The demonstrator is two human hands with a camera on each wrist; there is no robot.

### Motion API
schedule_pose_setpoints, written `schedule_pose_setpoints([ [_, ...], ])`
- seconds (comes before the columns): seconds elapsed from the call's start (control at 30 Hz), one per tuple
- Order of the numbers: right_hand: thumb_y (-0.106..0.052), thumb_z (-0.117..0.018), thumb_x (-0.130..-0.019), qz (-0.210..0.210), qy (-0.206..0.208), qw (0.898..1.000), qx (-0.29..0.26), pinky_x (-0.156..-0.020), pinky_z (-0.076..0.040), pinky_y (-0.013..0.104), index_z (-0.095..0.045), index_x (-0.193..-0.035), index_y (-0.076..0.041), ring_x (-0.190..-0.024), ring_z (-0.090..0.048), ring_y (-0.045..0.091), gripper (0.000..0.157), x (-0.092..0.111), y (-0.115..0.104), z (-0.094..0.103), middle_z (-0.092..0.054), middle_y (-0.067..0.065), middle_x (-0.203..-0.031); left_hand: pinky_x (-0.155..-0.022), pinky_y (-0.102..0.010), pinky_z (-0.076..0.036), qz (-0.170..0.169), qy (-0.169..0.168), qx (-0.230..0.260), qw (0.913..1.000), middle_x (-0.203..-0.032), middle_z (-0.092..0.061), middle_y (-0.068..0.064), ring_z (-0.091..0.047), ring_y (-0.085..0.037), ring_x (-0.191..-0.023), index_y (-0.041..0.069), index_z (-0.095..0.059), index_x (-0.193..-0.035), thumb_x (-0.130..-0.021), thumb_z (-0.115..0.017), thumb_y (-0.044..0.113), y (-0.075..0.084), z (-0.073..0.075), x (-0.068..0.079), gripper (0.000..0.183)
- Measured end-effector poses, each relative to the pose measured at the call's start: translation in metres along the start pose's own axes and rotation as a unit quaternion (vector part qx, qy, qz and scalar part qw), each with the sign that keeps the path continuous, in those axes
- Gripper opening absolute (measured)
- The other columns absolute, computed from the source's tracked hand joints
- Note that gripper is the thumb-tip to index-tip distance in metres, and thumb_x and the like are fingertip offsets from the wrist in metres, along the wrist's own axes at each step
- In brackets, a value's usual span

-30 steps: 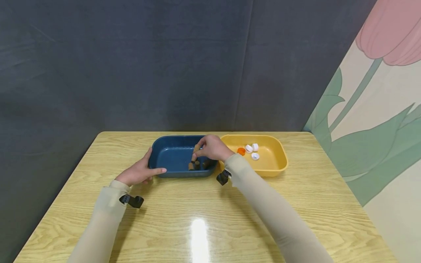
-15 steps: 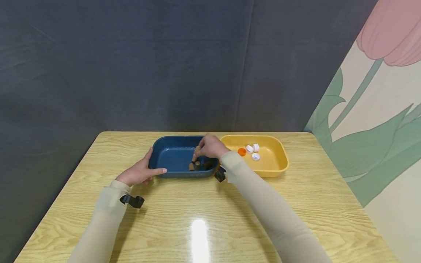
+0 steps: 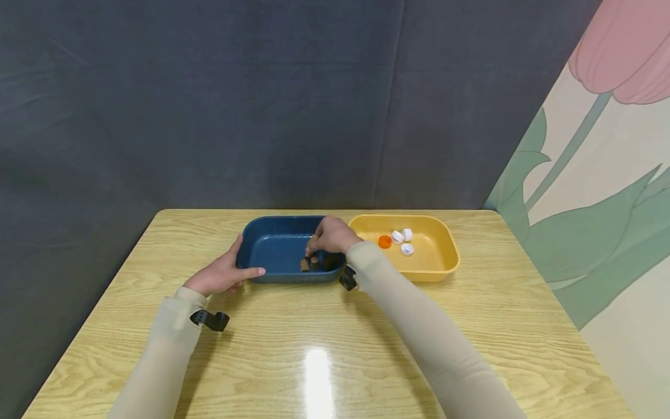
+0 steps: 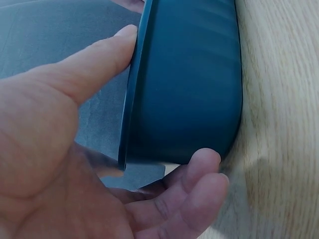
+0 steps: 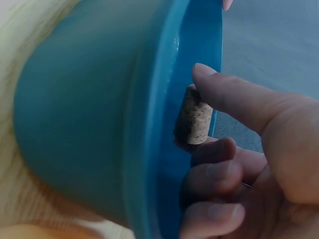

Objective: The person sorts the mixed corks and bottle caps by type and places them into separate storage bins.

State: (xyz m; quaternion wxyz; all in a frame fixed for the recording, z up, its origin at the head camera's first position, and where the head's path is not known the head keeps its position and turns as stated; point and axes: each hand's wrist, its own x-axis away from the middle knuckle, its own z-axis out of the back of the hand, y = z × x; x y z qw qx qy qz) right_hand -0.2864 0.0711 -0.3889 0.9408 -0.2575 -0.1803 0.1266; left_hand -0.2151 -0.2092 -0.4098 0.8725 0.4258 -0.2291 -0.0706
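My right hand (image 3: 337, 235) reaches into the right part of the blue tray (image 3: 274, 253). Thumb and forefinger pinch a tapered cork stopper (image 5: 193, 119), seen in the right wrist view, while the other fingers curl below it. Under this hand, more corks (image 3: 305, 266) stand or lie on the tray floor, partly in shadow. At the tray's left end, my left hand (image 3: 222, 273) holds the near corner. Its thumb lies on the rim in the left wrist view, with the other fingers bent around the outer wall.
A yellow tray (image 3: 430, 256) sits right beside the blue one, partly behind my right forearm. In it lie an orange bottle cap (image 3: 384, 241) and several white caps (image 3: 407, 249). Both trays stand near the back edge of the wooden table (image 3: 262, 349), before a dark curtain (image 3: 314, 116).
My right hand has sunk slightly lower and shifted a little left inside the blue tray, still pinching the cork. The left hand and both trays have stayed put.
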Motion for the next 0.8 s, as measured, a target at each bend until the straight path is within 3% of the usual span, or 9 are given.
schedule_pose_setpoints([
  [0.1,-0.029,-0.078,-0.09,0.002,-0.002,1.0,-0.008,-0.048,-0.026,0.028,-0.073,-0.07,-0.005,-0.05,-0.029,0.014,0.031,0.001,0.001,0.0,-0.047,0.0,-0.054,-0.06,-0.035,-0.041,0.003,0.002,0.002,1.0,-0.064,-0.044,-0.003,-0.042,-0.021,-0.058,0.015,0.022,-0.156,-0.093,-0.069,0.048,-0.001,-0.001,-0.001,0.116],
  [0.2,-0.028,-0.076,-0.091,0.012,0.001,1.0,-0.017,-0.048,-0.027,0.028,-0.071,-0.073,-0.001,-0.047,-0.035,0.017,0.033,0.004,0.004,0.001,-0.036,0.001,-0.054,-0.059,-0.034,-0.041,0.0,0.003,-0.002,1.0,-0.065,-0.045,-0.003,-0.043,-0.021,-0.059,0.014,0.022,-0.156,-0.093,-0.069,0.048,-0.001,-0.001,-0.002,0.116],
  [0.27,-0.027,-0.076,-0.091,0.022,0.017,0.999,-0.017,-0.052,-0.038,0.026,-0.076,-0.087,-0.001,-0.057,-0.052,0.016,0.027,0.009,0.006,0.002,-0.054,0.001,-0.064,-0.058,-0.033,-0.04,-0.002,0.005,-0.003,1.0,-0.065,-0.045,-0.003,-0.043,-0.02,-0.058,0.015,0.022,-0.157,-0.093,-0.069,0.048,0.0,-0.002,-0.002,0.115],
  [0.33,-0.027,-0.075,-0.092,0.033,0.032,0.999,-0.017,-0.065,-0.051,0.028,-0.077,-0.104,-0.001,-0.077,-0.063,0.019,0.029,0.016,0.008,0.005,-0.069,0.006,-0.087,-0.056,-0.032,-0.039,-0.005,0.008,-0.004,0.9999,-0.065,-0.045,-0.005,-0.042,-0.019,-0.056,0.015,0.022,-0.157,-0.093,-0.069,0.048,-0.001,-0.002,-0.002,0.115],
  [0.43,-0.028,-0.074,-0.092,0.049,0.058,0.997,-0.019,-0.083,-0.054,0.035,-0.071,-0.121,-0.002,-0.093,-0.064,0.02,0.039,0.028,0.014,0.009,-0.07,0.009,-0.115,-0.058,-0.034,-0.043,-0.007,0.018,-0.008,0.9998,-0.091,-0.055,-0.017,-0.048,-0.022,-0.059,0.017,0.019,-0.158,-0.092,-0.07,0.05,-0.003,-0.001,-0.002,0.115],
  [0.5,-0.03,-0.072,-0.094,0.061,0.072,0.995,-0.027,-0.077,-0.053,0.033,-0.069,-0.123,-0.002,-0.084,-0.062,0.019,0.04,0.036,0.019,0.012,-0.07,0.008,-0.107,-0.066,-0.037,-0.049,-0.015,0.029,-0.022,0.9992,-0.122,-0.052,-0.028,-0.06,-0.028,-0.076,0.016,0.016,-0.159,-0.091,-0.07,0.052,-0.006,-0.002,-0.001,0.115],
  [0.57,-0.031,-0.07,-0.095,0.069,0.09,0.993,-0.041,-0.062,-0.047,0.031,-0.069,-0.123,-0.003,-0.065,-0.054,0.018,0.04,0.045,0.026,0.015,-0.067,0.008,-0.087,-0.076,-0.041,-0.053,-0.024,0.04,-0.033,0.9983,-0.147,-0.035,-0.034,-0.063,-0.036,-0.099,0.015,0.013,-0.16,-0.09,-0.07,0.054,-0.009,-0.002,-0.001,0.115],
  [0.67,-0.035,-0.069,-0.095,0.073,0.127,0.988,-0.047,-0.054,-0.039,0.029,-0.069,-0.123,-0.005,-0.056,-0.045,0.015,0.042,0.062,0.04,0.021,-0.059,0.006,-0.073,-0.083,-0.043,-0.053,-0.031,0.065,-0.062,0.9955,-0.146,-0.038,-0.033,-0.061,-0.037,-0.111,0.013,0.009,-0.16,-0.091,-0.065,0.06,-0.013,-0.002,0.0,0.112],
  [0.8,-0.044,-0.07,-0.092,0.06,0.184,0.981,-0.009,-0.068,-0.049,0.037,-0.066,-0.127,-0.005,-0.079,-0.058,0.023,0.053,0.09,0.065,0.028,-0.066,0.011,-0.097,-0.085,-0.05,-0.05,-0.039,0.123,-0.098,0.9868,-0.132,-0.047,-0.027,-0.06,-0.036,-0.106,0.011,0.001,-0.161,-0.094,-0.053,0.066,-0.016,0.002,0.006,0.102],
])
